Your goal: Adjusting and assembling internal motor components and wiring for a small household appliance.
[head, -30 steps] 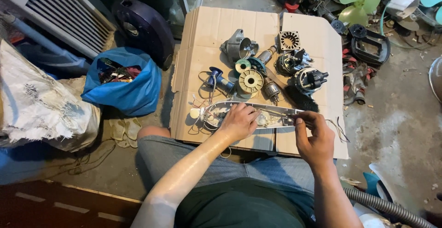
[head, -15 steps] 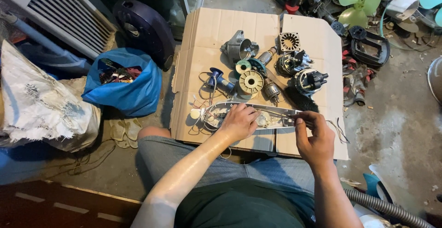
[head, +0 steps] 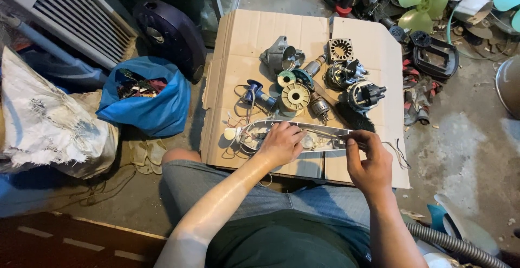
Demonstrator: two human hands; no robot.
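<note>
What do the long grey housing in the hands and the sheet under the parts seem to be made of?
The long grey housing, held by the left hand and right hand, looks like moulded plastic: smooth, matt, with rounded ends. The sheet is brown cardboard, dull, with visible fold lines and flap edges.

Motor parts (head: 346, 76) on cardboard (head: 254, 35); long housing (head: 319, 134) before them; bag (head: 146, 103) left of cardboard

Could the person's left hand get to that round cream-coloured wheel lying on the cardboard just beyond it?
Probably yes. The left hand rests on the long grey housing, and the cream wheel lies flat on the cardboard just past it. Only thin loose wires lie nearby, off to one side.
</note>
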